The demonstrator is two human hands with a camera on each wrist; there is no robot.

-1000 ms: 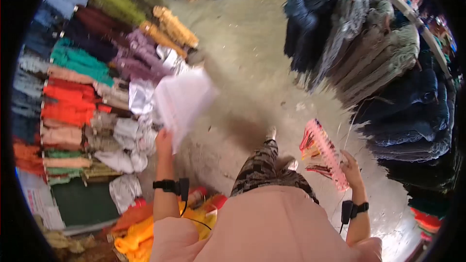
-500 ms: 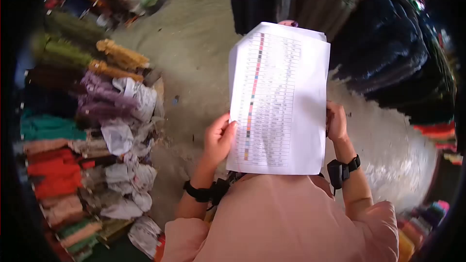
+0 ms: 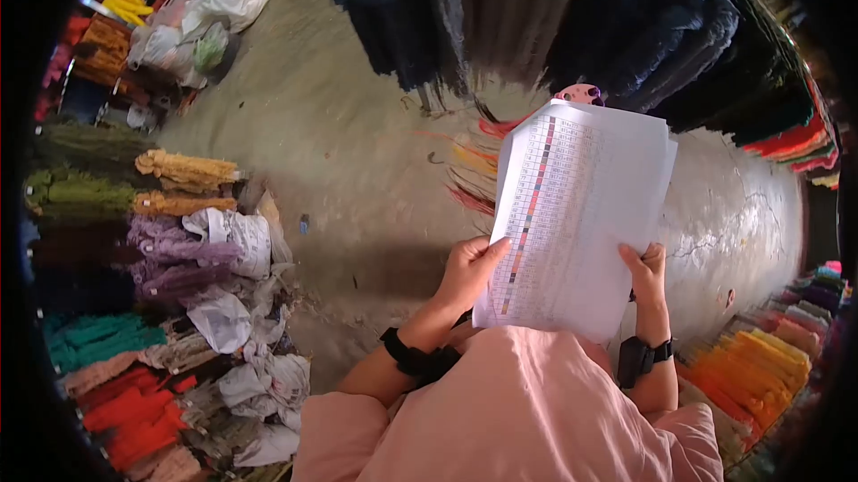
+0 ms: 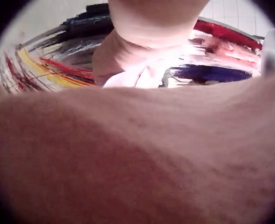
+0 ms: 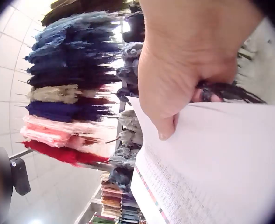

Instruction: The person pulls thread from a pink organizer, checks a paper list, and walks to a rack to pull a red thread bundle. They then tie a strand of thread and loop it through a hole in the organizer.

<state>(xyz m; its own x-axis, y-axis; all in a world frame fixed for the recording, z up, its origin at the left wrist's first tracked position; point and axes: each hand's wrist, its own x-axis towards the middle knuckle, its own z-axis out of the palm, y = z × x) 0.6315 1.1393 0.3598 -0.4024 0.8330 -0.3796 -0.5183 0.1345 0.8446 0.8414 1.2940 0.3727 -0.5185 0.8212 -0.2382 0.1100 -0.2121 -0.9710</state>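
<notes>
Printed paper sheets (image 3: 581,214) with a coloured column are held up in front of the chest in the head view. My left hand (image 3: 469,275) pinches their left edge, thumb on top. On the right edge my right hand (image 3: 648,272) grips them, thumb over the front; the right wrist view shows that thumb on the paper (image 5: 221,149) and dark strands (image 5: 235,92) at the curled fingers. Behind the sheets a pink card (image 3: 579,92) sticks out at the top, and red and yellow threads (image 3: 474,160) stick out at the left.
Dark yarn hanks (image 3: 643,26) hang on a rack ahead. Coloured hanks (image 3: 107,339) and white plastic bags (image 3: 268,384) line the left side. More bags (image 3: 192,31) lie on the concrete floor (image 3: 295,62) at the upper left. Orange hanks (image 3: 751,375) stand at the lower right.
The sheets swung from the left to the front of the body, where both hands came to hold them. Since then they have shifted right in the head view and tilted, and the threads show again.
</notes>
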